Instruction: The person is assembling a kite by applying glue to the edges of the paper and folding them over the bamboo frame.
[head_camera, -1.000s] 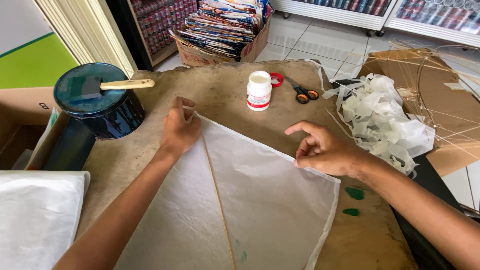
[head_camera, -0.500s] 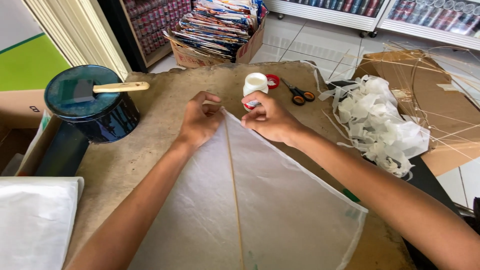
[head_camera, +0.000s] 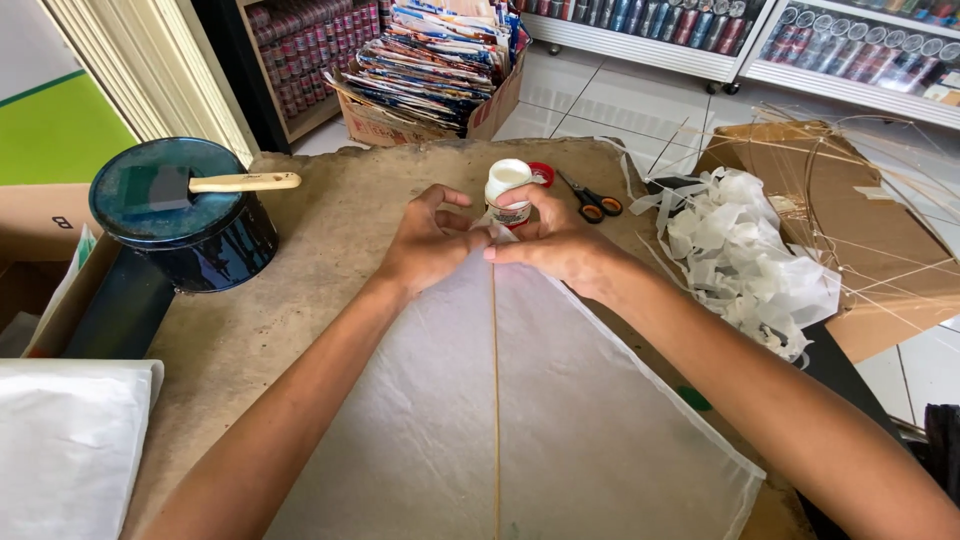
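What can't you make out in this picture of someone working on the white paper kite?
- Kite top corner: head view, covered by the left hand and right hand.
- Kite's lower part: cut off by the bottom edge.
- Glue bottle bottom: hidden behind the fingers.
- Brush on the blue can: its bristles blur into the dark lid.
- Shelf goods at the top: too small to tell.

Thin matt white paper sheet, slim wooden stick; rough brown tabletop; glossy tin.

A single head-worn view looks steeply down and forward from close above the desk. The forearms enter from the near edge, the hands meet mid-frame, and shelves on the floor lie far beyond.
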